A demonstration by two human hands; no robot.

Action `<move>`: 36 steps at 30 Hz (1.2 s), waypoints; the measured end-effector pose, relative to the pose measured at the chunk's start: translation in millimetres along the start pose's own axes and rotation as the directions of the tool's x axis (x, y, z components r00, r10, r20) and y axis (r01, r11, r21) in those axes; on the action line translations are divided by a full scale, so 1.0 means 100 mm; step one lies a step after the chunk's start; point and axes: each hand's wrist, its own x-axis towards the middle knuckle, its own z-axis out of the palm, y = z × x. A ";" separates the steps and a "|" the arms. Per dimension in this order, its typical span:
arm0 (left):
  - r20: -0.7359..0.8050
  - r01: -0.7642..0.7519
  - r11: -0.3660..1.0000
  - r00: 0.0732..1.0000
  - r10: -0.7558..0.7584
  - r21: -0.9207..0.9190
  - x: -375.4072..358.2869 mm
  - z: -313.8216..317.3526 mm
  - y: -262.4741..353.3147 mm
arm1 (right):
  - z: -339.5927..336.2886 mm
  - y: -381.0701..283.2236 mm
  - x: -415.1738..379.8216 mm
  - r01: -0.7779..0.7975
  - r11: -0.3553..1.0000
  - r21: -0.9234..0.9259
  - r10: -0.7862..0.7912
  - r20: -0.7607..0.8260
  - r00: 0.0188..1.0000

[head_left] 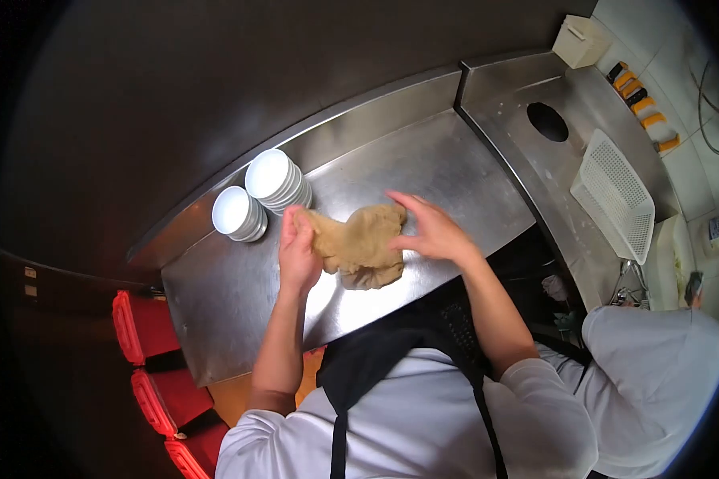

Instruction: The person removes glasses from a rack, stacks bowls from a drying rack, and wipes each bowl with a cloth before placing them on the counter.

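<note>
A crumpled tan cloth is held up over the steel counter, in front of my body. My left hand is closed on its left end, with the fingers bunched around the fabric. At the opposite side, my right hand has its thumb and fingers spread apart. Its thumb tip overlaps the cloth's right edge, and the fingertips are close by its upper corner. The lower part of the cloth hangs in loose folds.
Two stacks of white bowls, a taller one and a shorter one, stand at the counter's back left. Rightward are a round hole, a white perforated basket and a person in white. Red-lidded bins line the lower left.
</note>
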 end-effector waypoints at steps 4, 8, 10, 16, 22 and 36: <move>0.069 -0.325 0.848 0.943 0.327 0.418 0.11 0.46 0.38 | 0.22 -0.35 0.26 -0.041 0.996 0.085 0.023 0.200 0.979; -0.119 -0.511 0.714 0.768 0.629 0.478 0.22 0.44 0.88 | -0.21 -0.21 0.37 -0.004 0.995 0.103 0.005 -0.009 1.000; -0.158 -0.598 0.701 0.706 0.690 0.387 0.27 0.47 1.01 | -0.52 -0.40 0.37 0.032 0.993 0.112 -0.014 -0.154 0.988; 0.059 -0.488 0.503 0.757 0.651 0.713 0.34 0.15 0.68 | -0.88 -0.28 0.47 -0.257 0.730 0.633 0.275 0.072 0.959; 0.269 -0.348 0.225 0.909 0.319 0.910 -0.04 0.55 0.04 | -0.26 0.25 0.41 -0.444 -0.230 0.866 0.495 0.497 0.713; -0.074 -0.100 0.459 0.935 0.347 0.883 -0.02 -0.16 0.21 | 0.10 -0.23 0.02 -0.205 0.169 0.964 0.351 0.135 0.927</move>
